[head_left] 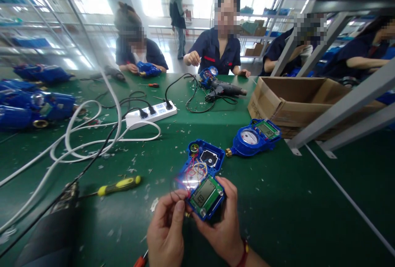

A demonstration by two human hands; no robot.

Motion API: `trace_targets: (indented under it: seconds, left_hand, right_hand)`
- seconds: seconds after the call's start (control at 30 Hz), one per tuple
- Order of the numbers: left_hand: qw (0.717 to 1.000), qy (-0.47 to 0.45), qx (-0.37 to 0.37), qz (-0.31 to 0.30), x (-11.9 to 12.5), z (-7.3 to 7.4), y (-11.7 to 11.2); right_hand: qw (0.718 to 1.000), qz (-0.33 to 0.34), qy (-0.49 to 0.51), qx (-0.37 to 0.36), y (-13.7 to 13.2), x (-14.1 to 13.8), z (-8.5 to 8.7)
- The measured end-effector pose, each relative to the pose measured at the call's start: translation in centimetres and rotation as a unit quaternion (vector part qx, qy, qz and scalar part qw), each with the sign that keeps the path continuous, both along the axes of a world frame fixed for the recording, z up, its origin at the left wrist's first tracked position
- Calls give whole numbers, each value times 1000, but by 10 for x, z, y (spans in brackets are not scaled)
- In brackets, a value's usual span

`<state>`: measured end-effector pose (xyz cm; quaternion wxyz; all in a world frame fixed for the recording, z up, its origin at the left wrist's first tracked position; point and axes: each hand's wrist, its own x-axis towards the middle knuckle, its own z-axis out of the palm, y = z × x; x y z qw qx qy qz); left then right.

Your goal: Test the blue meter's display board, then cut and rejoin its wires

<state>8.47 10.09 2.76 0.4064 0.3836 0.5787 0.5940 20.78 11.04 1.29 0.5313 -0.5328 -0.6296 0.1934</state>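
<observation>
My right hand grips the lower end of an opened blue water meter housing, fingers wrapped round the green circuit board with its LCD display. My left hand pinches thin dark wires at the board's left edge, beside a clear plastic cover. Red, yellow and blue wires loop inside the housing. A second, closed blue water meter with a dial and brass fitting lies on the green table just beyond.
A yellow-handled screwdriver lies left of my hands. White cable coils and a power strip are further left. A cardboard box and grey metal frame legs stand right. Co-workers sit across the table; blue meters are stacked far left.
</observation>
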Motion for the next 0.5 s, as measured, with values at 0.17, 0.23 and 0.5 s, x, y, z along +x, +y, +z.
trace_targets:
  seconds: [0.17,0.23,0.5]
  left_hand:
    - [1000,4,-11,-1,-1,4,-1]
    - [1000,8,-14,-3,-1,5,0]
    - [1000,15,-16,-8,-1,4,-1]
  right_hand:
    - [1000,8,1,-3,-1,1,-2]
    - [1000,8,1,-3,-1,2,-2]
    - [1000,5,-10,2,0,3,-1]
